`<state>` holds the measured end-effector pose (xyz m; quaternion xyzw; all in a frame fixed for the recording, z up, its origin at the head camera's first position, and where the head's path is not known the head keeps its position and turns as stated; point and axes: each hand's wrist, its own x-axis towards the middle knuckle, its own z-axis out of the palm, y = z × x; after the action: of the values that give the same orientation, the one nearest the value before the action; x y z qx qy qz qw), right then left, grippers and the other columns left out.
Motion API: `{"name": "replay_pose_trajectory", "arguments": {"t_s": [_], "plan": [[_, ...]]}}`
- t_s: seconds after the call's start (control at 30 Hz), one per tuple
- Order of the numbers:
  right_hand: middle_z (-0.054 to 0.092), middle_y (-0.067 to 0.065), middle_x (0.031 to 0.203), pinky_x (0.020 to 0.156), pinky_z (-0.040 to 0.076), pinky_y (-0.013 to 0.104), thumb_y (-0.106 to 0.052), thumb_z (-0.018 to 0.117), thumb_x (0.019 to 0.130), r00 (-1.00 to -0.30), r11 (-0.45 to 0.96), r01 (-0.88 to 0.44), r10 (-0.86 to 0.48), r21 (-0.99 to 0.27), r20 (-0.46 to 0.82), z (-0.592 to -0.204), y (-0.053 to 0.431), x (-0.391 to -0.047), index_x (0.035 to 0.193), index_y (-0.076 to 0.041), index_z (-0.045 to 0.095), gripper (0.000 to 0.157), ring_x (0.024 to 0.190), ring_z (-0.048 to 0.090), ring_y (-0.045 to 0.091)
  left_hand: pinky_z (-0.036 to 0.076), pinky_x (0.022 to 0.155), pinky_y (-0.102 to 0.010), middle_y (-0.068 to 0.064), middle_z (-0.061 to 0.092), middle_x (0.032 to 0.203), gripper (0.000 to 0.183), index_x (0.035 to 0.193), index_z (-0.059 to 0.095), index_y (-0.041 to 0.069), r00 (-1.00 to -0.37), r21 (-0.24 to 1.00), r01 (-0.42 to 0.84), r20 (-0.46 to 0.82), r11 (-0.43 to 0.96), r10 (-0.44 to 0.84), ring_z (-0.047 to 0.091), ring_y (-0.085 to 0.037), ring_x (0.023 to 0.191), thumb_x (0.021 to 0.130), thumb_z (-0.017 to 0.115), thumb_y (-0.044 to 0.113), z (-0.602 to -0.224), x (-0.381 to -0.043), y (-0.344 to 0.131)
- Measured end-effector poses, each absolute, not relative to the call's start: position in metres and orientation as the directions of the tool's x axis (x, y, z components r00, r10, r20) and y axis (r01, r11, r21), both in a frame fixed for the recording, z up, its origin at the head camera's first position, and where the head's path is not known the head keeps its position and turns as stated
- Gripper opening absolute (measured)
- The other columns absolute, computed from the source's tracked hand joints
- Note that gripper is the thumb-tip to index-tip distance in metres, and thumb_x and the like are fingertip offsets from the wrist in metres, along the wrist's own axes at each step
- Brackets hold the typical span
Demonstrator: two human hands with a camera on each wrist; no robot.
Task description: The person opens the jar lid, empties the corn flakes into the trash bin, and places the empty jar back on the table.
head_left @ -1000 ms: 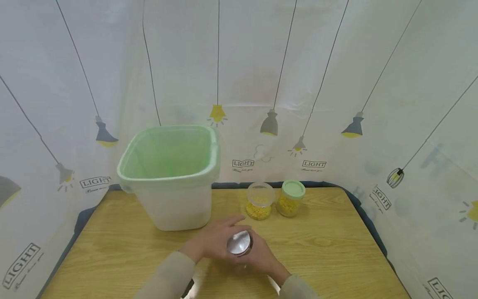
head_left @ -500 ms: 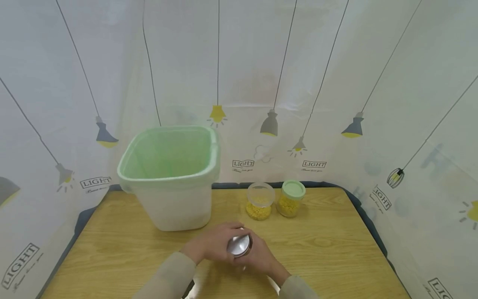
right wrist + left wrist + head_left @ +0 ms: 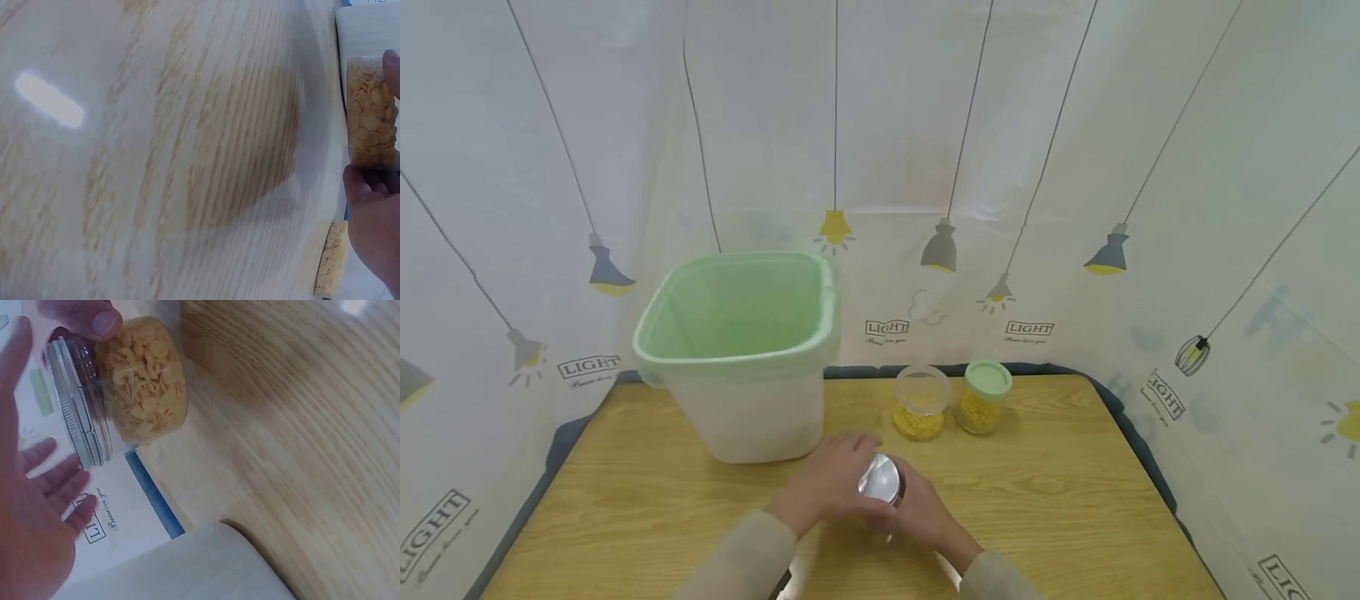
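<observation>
The right hand (image 3: pixel 925 510) holds the jar (image 3: pixel 147 381) in its fingers, silver top (image 3: pixel 880 479) upward; the left hand (image 3: pixel 826 482), fingers loosely spread, is just left of this top.

wood-grain table (image 3: pixel 1060 500) | 11 o'clock: green-rimmed white bin (image 3: pixel 752 412), upright | 1 o'clock: clear-topped jar (image 3: pixel 921 407), yellow flakes (image 3: pixel 917 426) inside | its 3 o'clock, just beside: green-lidded jar (image 3: pixel 982 402)
</observation>
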<state>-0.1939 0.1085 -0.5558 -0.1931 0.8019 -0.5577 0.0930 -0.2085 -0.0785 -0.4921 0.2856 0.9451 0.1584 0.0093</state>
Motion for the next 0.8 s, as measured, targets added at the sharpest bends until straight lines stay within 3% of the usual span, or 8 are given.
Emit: {"name": "replay_pose_trajectory", "arguments": {"t_s": [0.1, 0.23, 0.43, 0.53, 0.8], "plan": [[0.060, 0.011, 0.129, 0.097, 0.050, 0.029, -0.031, 0.084, 0.074, -0.910, 0.324, -0.208, -0.410, -0.923, 0.062, -0.5560, 0.1082, -0.1939, 0.140, -0.006, 0.044, 0.080, 0.117, 0.059, 0.022, 0.037, 0.114, -0.051, -0.004, 0.043, 0.152, 0.099, 0.148, 0.039, 0.024, -0.799, 0.389, 0.570, 0.056, 0.724, 0.599, 0.041, -0.027, 0.140, 0.068, 0.070, 0.074, -0.4910, -0.2105, -0.0810], [0.059, 0.007, 0.133, 0.103, 0.046, 0.032, -0.030, 0.086, 0.071, -0.912, 0.330, -0.185, -0.408, -0.926, 0.037, -0.5567, 0.1076, -0.1945, 0.140, -0.010, 0.044, 0.083, 0.121, 0.056, 0.021, 0.033, 0.117, -0.054, -0.006, 0.033, 0.158, 0.085, 0.146, 0.043, 0.029, -0.723, 0.443, 0.625, 0.018, 0.642, 0.691, 0.031, -0.029, 0.146, 0.071, 0.078, 0.049, -0.4893, -0.2128, -0.0842], [0.058, 0.007, 0.135, 0.105, 0.044, 0.039, -0.032, 0.087, 0.070, -0.914, 0.351, -0.154, -0.407, -0.924, -0.003, -0.5581, 0.1076, -0.1951, 0.136, -0.012, 0.047, 0.080, 0.123, 0.055, 0.021, 0.041, 0.112, -0.050, -0.007, 0.040, 0.154, 0.081, 0.144, 0.046, 0.034, -0.680, 0.430, 0.660, -0.006, 0.616, 0.733, 0.041, -0.028, 0.141, 0.070, 0.078, 0.028, -0.4917, -0.2114, -0.0854], [0.056, 0.008, 0.137, 0.104, 0.045, 0.040, -0.032, 0.086, 0.071, -0.911, 0.353, -0.155, -0.411, -0.923, -0.004, -0.5581, 0.1081, -0.1947, 0.137, -0.011, 0.046, 0.081, 0.124, 0.054, 0.022, 0.047, 0.107, -0.044, -0.005, 0.045, 0.149, 0.082, 0.144, 0.046, 0.034, -0.676, 0.418, 0.674, 0.018, 0.609, 0.736, 0.049, -0.025, 0.133, 0.069, 0.078, 0.025, -0.4925, -0.2108, -0.0854], [0.054, 0.009, 0.140, 0.107, 0.043, 0.040, -0.029, 0.086, 0.071, -0.913, 0.348, -0.191, -0.407, -0.918, 0.035, -0.5593, 0.1085, -0.1959, 0.141, -0.011, 0.044, 0.084, 0.127, 0.053, 0.024, 0.052, 0.094, -0.037, -0.003, 0.055, 0.133, 0.075, 0.140, 0.051, 0.036, -0.742, 0.380, 0.629, 0.034, 0.678, 0.669, 0.055, -0.020, 0.114, 0.071, 0.077, 0.040, -0.4934, -0.2097, -0.0839]]}}
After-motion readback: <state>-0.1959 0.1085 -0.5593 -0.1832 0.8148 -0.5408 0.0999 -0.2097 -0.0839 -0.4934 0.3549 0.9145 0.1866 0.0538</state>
